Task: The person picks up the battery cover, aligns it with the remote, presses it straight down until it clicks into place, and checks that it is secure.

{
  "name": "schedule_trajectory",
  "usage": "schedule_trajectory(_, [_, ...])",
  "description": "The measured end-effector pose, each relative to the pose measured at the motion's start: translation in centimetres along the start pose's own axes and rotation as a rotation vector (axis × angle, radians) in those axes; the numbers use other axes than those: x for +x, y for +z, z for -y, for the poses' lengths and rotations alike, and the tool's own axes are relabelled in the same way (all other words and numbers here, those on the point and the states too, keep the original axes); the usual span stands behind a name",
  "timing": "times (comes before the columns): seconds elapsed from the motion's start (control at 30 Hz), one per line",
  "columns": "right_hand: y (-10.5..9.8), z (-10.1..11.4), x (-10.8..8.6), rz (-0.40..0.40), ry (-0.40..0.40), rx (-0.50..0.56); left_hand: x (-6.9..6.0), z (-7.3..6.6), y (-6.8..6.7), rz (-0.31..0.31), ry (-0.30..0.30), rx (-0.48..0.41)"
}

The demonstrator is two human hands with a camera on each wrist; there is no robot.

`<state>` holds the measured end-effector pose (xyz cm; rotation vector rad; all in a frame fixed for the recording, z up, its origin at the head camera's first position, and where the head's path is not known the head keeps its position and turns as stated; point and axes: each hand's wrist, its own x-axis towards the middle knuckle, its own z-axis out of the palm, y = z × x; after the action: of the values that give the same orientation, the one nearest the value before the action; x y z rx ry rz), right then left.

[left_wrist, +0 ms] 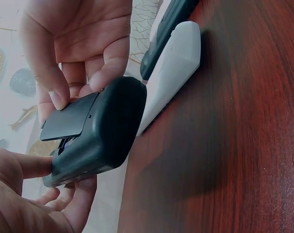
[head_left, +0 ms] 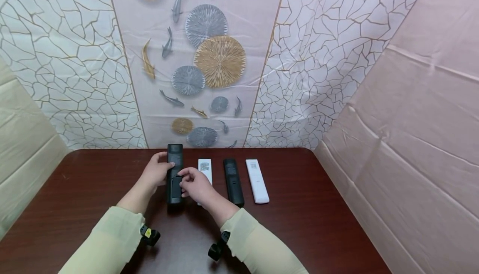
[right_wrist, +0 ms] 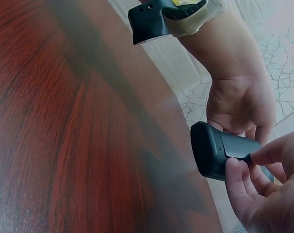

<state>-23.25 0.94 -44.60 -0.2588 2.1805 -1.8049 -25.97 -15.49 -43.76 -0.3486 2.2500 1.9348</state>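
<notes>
Above the table a black remote control is held with its back toward me. My left hand grips it by the sides, thumb at the near edge. With its fingertips my right hand pinches the battery cover on the remote's back. In the left wrist view one end of that cover is raised, leaving a gap over the battery compartment. The other end still meets the remote's body. What lies inside the compartment is mostly hidden.
To the right, in a row on the dark red table, lie a white remote partly behind my right hand, another black remote and a second white remote. Patterned cloth hangs behind the table's far edge.
</notes>
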Motion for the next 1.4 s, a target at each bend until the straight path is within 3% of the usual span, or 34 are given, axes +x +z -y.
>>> schedule_trajectory(0.73, [-0.31, -0.25, -0.03, -0.01, -0.067, -0.194, -0.2, -0.49, 0.19, 0.035, 0.007, 0.004])
schedule_trajectory(1.4, [-0.11, -0.79, -0.01, -0.103, -0.073, -0.145, -0.74, -0.61, 0.16, 0.08, 0.006, -0.016])
